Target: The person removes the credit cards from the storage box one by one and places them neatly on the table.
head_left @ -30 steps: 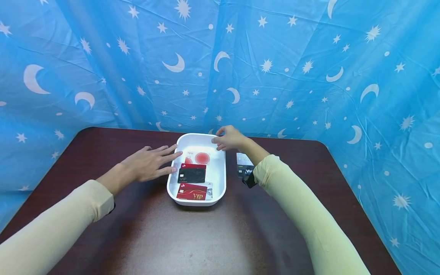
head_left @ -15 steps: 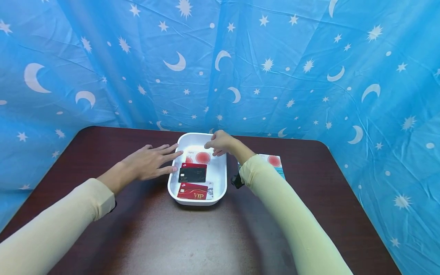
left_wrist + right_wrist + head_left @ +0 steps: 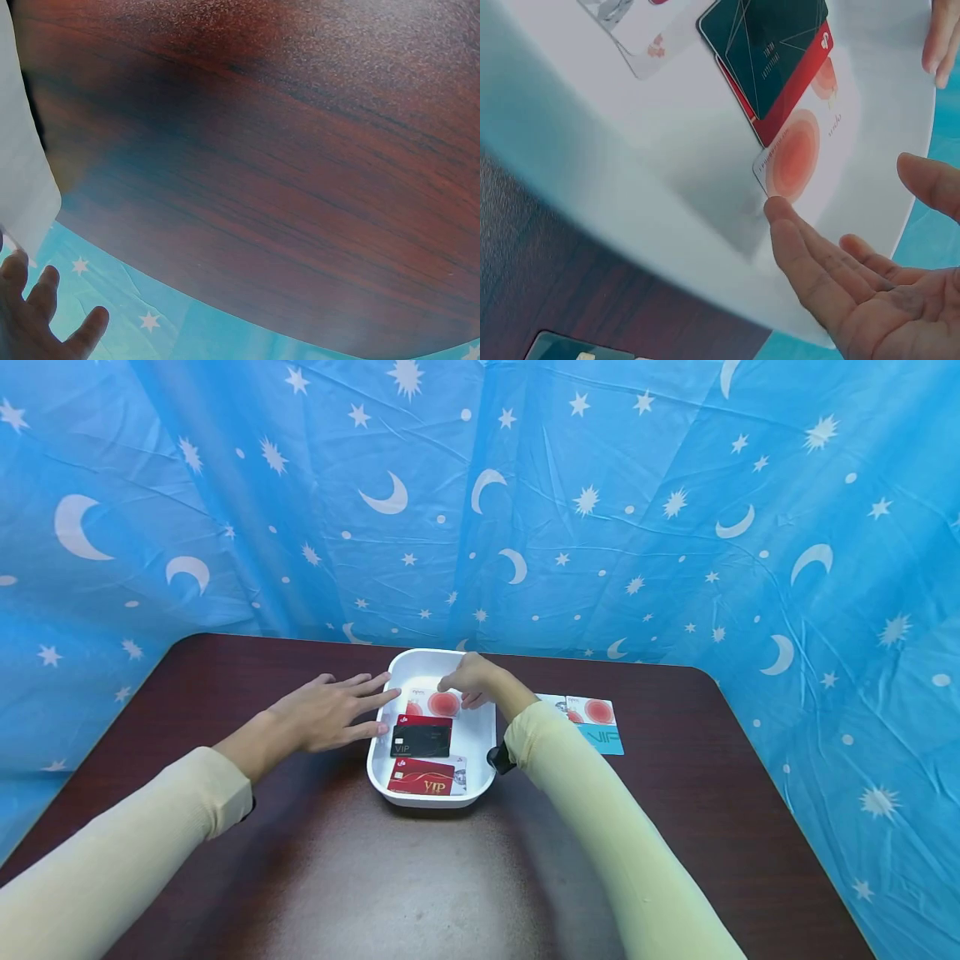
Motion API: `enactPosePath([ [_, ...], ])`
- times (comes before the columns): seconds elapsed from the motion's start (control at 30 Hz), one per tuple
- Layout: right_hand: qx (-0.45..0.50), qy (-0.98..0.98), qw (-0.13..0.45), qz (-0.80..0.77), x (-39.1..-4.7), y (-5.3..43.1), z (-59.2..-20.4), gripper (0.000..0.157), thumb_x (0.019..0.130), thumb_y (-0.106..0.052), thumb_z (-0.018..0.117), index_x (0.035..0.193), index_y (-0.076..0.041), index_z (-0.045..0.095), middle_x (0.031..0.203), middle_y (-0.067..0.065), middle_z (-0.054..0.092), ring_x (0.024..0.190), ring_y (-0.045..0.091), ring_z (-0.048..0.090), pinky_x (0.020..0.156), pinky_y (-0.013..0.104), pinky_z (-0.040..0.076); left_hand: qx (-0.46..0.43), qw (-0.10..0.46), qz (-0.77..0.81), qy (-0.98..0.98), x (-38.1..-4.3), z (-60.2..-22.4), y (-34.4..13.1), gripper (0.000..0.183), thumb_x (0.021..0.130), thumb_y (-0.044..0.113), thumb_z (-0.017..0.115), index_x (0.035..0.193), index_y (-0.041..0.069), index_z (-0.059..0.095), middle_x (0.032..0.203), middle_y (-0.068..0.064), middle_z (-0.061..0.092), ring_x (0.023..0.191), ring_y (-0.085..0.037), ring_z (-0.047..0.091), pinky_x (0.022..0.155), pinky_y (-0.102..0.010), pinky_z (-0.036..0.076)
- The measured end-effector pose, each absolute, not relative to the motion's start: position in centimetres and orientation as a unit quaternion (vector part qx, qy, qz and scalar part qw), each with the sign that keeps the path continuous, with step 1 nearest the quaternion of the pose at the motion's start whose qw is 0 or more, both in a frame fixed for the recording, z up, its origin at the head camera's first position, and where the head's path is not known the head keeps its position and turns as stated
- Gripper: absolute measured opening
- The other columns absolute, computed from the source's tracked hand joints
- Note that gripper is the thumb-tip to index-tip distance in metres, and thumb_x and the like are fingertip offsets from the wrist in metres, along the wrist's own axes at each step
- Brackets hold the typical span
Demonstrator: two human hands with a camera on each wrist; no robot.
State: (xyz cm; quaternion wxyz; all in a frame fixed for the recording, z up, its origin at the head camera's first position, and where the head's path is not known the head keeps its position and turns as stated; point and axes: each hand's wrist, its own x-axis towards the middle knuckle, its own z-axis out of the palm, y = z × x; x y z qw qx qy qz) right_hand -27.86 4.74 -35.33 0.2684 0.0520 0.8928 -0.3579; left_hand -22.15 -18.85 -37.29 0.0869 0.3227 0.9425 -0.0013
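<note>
My left hand [image 3: 330,714] has its fingers spread, with the tips at the left rim of a white oval tray [image 3: 474,747]. Over the tray's far right part is my right hand [image 3: 476,679]. The right wrist view shows its fingers loosely extended, nothing between them, fingertips at the edge of a white card with red circles [image 3: 795,161]. Nearer in the tray, a black VIP card [image 3: 420,741] overlaps a red card [image 3: 427,721]. At the near end, a red VIP card [image 3: 420,777] partly covers a pale card [image 3: 459,770].
Right of the tray, on the dark wooden table [image 3: 360,877], lie another white card with red circles [image 3: 596,710] and a teal VIP card [image 3: 606,741]. My right sleeve [image 3: 600,810] hides part of this group. A blue curtain [image 3: 420,527] with moons and stars hangs behind.
My right hand has moved from the tray's far right rim leftward and lower over the inside. The right sleeve has shifted left, uncovering cards on the table. My left hand stays in place.
</note>
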Motion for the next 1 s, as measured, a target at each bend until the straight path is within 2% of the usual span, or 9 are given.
enactPosePath([
  [0.17,0.068,0.899,0.27,-0.338,-28.0,4.3,-35.7,0.057,0.092,-0.023,0.071,0.137,0.002,0.047,0.115,0.023,0.063,0.098,0.034,0.068,0.087,0.04,0.057,0.326,0.086,-0.002,0.941,-22.2,-37.3,-18.8,0.068,0.099,0.055,0.049,0.156,0.019,0.035,0.162,-0.014,0.027,0.144,-0.041,0.031,0.107,-0.069,0.031],
  [0.4,0.09,0.89,0.274,-0.353,-28.2,4.0,-35.9,0.064,0.091,-0.021,0.071,0.143,0.0,0.04,0.12,0.024,0.06,0.105,0.037,0.066,0.09,0.043,0.056,0.328,0.084,0.0,0.941,-22.3,-37.3,-18.8,0.068,0.099,0.055,0.049,0.155,0.018,0.036,0.162,-0.014,0.027,0.144,-0.041,0.031,0.107,-0.068,0.031],
  [0.67,0.101,0.891,0.272,-0.35,-28.5,3.5,-36.0,0.064,0.091,-0.022,0.07,0.144,-0.001,0.04,0.115,0.023,0.061,0.102,0.035,0.067,0.087,0.041,0.058,0.324,0.08,0.001,0.943,-22.2,-37.3,-19.0,0.068,0.099,0.055,0.05,0.155,0.018,0.037,0.161,-0.014,0.028,0.144,-0.041,0.032,0.107,-0.068,0.032],
  [0.83,0.111,0.883,0.28,-0.359,-28.6,3.1,-35.9,0.069,0.092,-0.023,0.07,0.149,-0.005,0.035,0.118,0.025,0.062,0.106,0.037,0.066,0.091,0.043,0.055,0.325,0.08,0.005,0.942,-22.3,-37.4,-19.0,0.068,0.099,0.055,0.049,0.155,0.018,0.037,0.161,-0.014,0.028,0.144,-0.041,0.032,0.106,-0.068,0.032],
  [1.0,0.113,0.88,0.28,-0.368,-28.5,2.8,-35.9,0.065,0.093,-0.023,0.069,0.146,-0.003,0.038,0.117,0.025,0.062,0.105,0.037,0.066,0.091,0.042,0.056,0.325,0.08,0.005,0.942,-22.3,-37.5,-19.0,0.068,0.099,0.056,0.049,0.155,0.019,0.036,0.161,-0.014,0.028,0.144,-0.041,0.032,0.106,-0.068,0.032],
])
